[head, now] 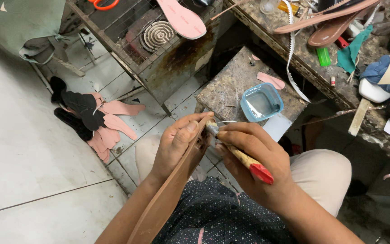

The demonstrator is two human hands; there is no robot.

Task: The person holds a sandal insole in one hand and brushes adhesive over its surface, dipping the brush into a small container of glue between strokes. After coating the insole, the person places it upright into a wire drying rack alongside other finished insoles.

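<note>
My left hand (177,142) grips a long brown shoe sole (165,199) on edge, its top end near my thumb and its length running down along my forearm. My right hand (253,156) holds a glue brush with a stained wooden handle and a red end (261,173). The brush tip (211,129) touches the top edge of the sole. A small blue-rimmed square tub of clear liquid (261,102) sits on a stone block (231,83) just beyond my hands.
Pink and black sole cut-outs (100,119) lie piled on the tiled floor at left. A rusty wire-topped metal stand (154,40) carries a pink insole (182,18) and orange scissors (103,4). A cluttered workbench (339,49) with sandal soles and a white zip strip runs along the right.
</note>
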